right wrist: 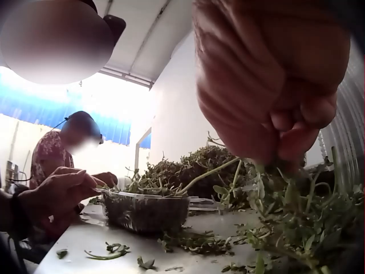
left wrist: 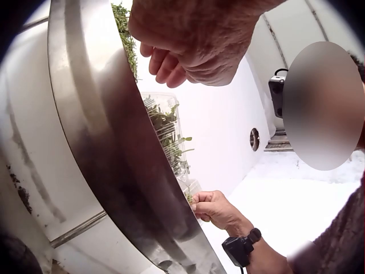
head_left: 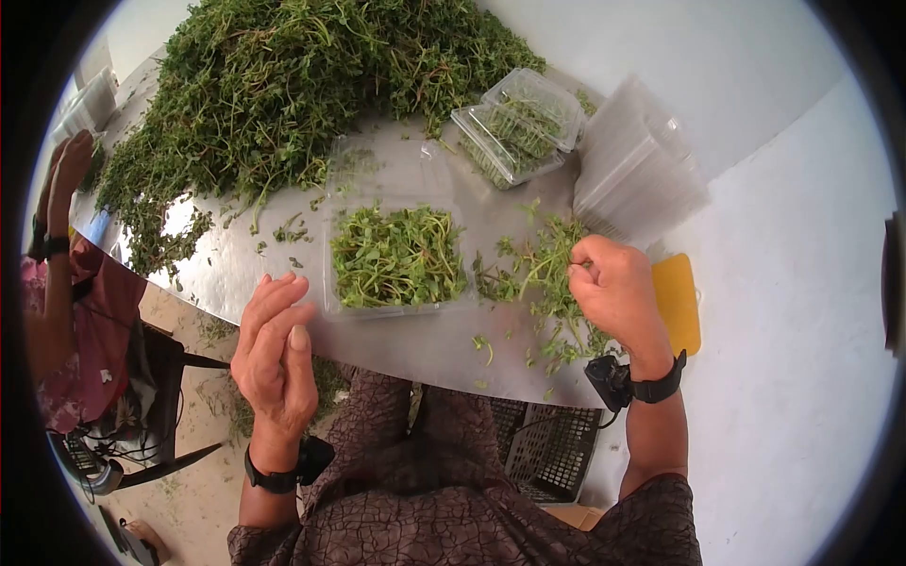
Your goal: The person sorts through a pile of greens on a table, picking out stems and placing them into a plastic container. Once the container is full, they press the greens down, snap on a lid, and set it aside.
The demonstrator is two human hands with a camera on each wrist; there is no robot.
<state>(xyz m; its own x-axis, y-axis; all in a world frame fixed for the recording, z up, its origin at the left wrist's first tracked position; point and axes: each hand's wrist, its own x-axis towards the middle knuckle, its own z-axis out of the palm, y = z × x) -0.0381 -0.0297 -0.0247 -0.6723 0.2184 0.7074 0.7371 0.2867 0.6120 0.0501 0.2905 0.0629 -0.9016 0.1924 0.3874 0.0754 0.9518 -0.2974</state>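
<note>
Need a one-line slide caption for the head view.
The right hand pinches green sprigs while the left hand hovers beside an open clear box of greens, a large heap behind.

Worktop (head_left: 283, 274): one. Big heap (head_left: 311, 94) of greens: one. Smaller bunch (head_left: 547, 264), worked by right hand: one. Open box (head_left: 392, 311), filled: one. Filled boxes (head_left: 514, 137) farther back: at least one, clear plastic overlapping, exact number unclear. Box stacks: two, right stack (head_left: 642, 170) and left stack (head_left: 87, 108); nested boxes too tight to count. Stray sprigs: several, too scattered to number. Yellow board (head_left: 676, 304): one. Wearer's hands: two, left hand (head_left: 274, 354) and right hand (head_left: 612, 288). Wrist cameras on wearer: two, left camera (head_left: 316, 459), right camera (head_left: 607, 381). People: two, wearer (head_left: 406, 509) and neighbour (head_left: 71, 321).
</note>
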